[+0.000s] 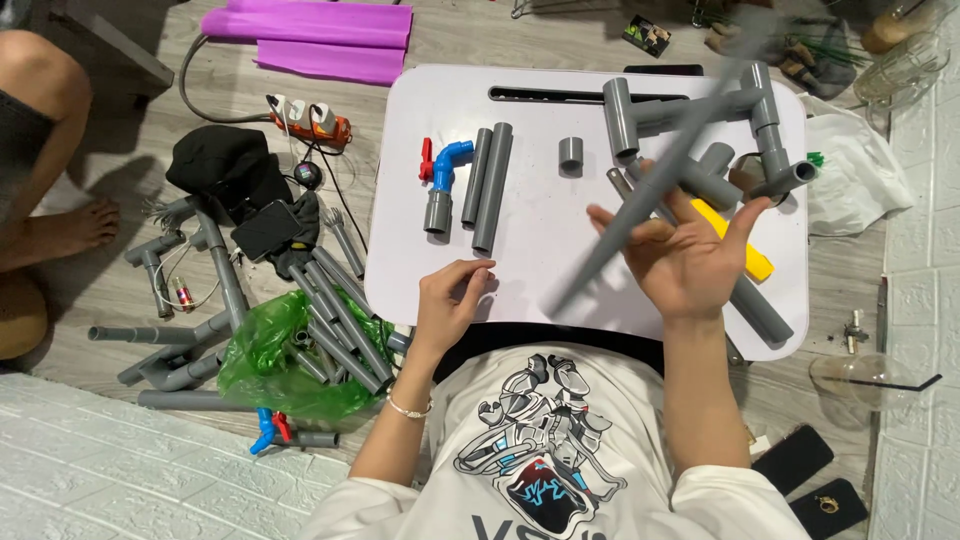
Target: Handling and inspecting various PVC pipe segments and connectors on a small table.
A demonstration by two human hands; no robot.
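Note:
My right hand is raised palm up over the small white table, fingers spread, with a long grey pipe blurred by motion across them. Whether the hand grips the pipe is unclear. Behind it lies a grey pipe assembly with elbows and tees and a yellow tool. My left hand rests loosely curled on the table's near edge, holding nothing. Two short grey pipes, a blue elbow fitting on a grey stub and a grey coupling lie on the table.
On the floor to the left are a green bag with grey pipes, more pipe assemblies, a black cloth, a power strip and purple rolls. Another person's foot is at far left. Plastic cups stand right.

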